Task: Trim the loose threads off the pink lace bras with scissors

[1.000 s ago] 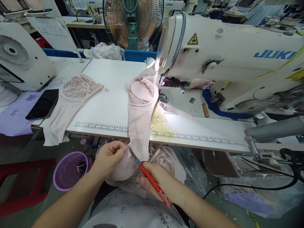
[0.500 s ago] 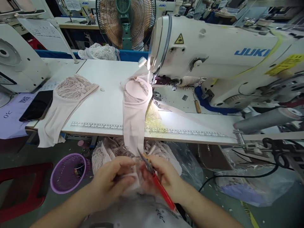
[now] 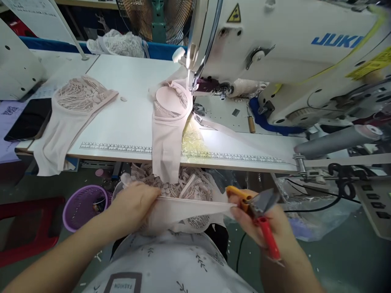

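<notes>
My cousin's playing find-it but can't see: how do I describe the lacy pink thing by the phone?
Start at the white table's left end. Beside the black phone lies a pink piece, its tail over the front edge. Unlike its lookalike by the sewing machine, it shows lace across its top, not a smooth round pad.

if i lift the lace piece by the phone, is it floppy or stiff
The lace piece is probably floppy: its plain end droops over the table edge. It looks thin, so likely light; the rounded cup may hold some shape.
</notes>
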Available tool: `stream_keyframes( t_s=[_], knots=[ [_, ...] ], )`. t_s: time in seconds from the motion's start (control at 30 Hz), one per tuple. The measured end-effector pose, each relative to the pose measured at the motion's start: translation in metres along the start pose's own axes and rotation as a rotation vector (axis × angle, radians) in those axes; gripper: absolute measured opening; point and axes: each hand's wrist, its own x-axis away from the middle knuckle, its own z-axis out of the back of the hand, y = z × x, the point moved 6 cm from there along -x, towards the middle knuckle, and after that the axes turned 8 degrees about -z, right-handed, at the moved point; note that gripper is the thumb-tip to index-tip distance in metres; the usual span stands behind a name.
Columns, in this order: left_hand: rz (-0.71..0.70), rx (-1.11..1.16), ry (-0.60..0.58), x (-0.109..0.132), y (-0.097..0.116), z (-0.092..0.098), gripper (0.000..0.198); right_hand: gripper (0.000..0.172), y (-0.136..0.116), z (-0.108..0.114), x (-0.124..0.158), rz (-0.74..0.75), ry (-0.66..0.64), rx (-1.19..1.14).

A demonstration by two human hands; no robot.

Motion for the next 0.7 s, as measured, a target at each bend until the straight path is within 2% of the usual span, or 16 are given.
stream_keyframes(
  t_s=[0.1,0.2,0.33,0.4,0.43,0.47,0.53,0.6,0.63,0.7],
  knots=[
    [0.081,0.015,-0.108,0.006,-0.013,-0.005,0.019,0.014,0.016,0.012,0.01,-0.055,0.023,0.055],
    [0.135,0.099,-0.145,0.008,-0.017,-0.007,0.018,0.019,0.03,0.017,0.016,-0.141,0.055,0.073],
    [0.084,0.177,-0.17,0.0,-0.011,-0.005,0.017,0.013,0.044,0.019,0.015,-0.219,0.133,0.146],
    [0.041,0.196,-0.185,-0.008,-0.004,-0.001,0.018,0.004,0.042,0.018,0.009,-0.183,0.196,0.136],
    [0.021,0.202,-0.192,-0.012,-0.001,0.001,0.017,0.006,0.036,0.013,0.004,-0.135,0.189,0.106],
    [-0.001,0.206,-0.201,-0.017,0.003,0.003,0.017,0.011,0.028,0.005,-0.002,-0.068,0.141,0.06],
    [-0.049,0.202,-0.206,-0.026,0.011,0.006,0.016,0.018,0.004,-0.02,-0.014,0.097,-0.063,-0.051],
    [-0.094,0.2,-0.206,-0.034,0.018,0.008,0.016,0.012,-0.017,-0.046,-0.023,0.205,-0.26,-0.131],
    [-0.119,0.201,-0.205,-0.037,0.02,0.008,0.017,0.007,-0.024,-0.056,-0.027,0.211,-0.319,-0.149],
    [-0.16,0.186,-0.214,-0.039,0.023,0.008,0.019,0.012,-0.03,-0.069,-0.034,0.154,-0.37,-0.17]
  ],
)
